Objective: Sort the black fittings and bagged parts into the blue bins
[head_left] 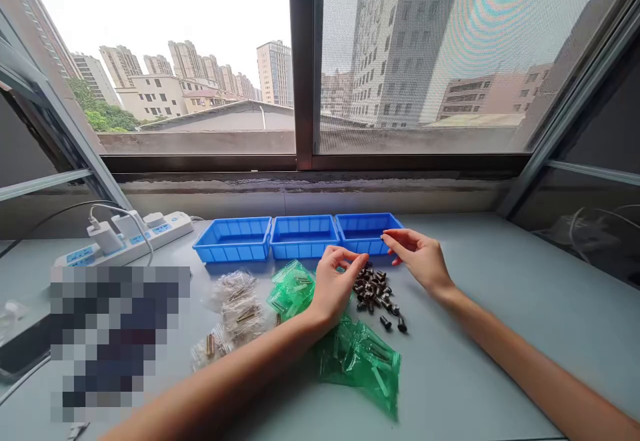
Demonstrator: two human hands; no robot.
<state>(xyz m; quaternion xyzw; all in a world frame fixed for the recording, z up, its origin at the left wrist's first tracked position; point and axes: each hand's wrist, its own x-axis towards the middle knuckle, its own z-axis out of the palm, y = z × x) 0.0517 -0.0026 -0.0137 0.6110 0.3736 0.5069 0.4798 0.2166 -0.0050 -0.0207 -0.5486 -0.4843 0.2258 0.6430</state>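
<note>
My left hand is over the green plastic packets, its thumb and forefinger pinched together beside the pile of dark screws. Whatever sits in that pinch is too small to make out. My right hand hovers in front of the right blue bin, thumb and forefinger closed; a tiny speck shows at the tips, its kind unclear. Two dark screws lie apart at the pile's near edge. One green packet with small parts inside lies below my left wrist, another green packet to its left.
Clear plastic packets of metal pins lie left of the green ones. A middle blue bin and a left blue bin continue the row toward a power strip with plugs and cables. A blurred-out patch covers the table's left. Windows rise behind.
</note>
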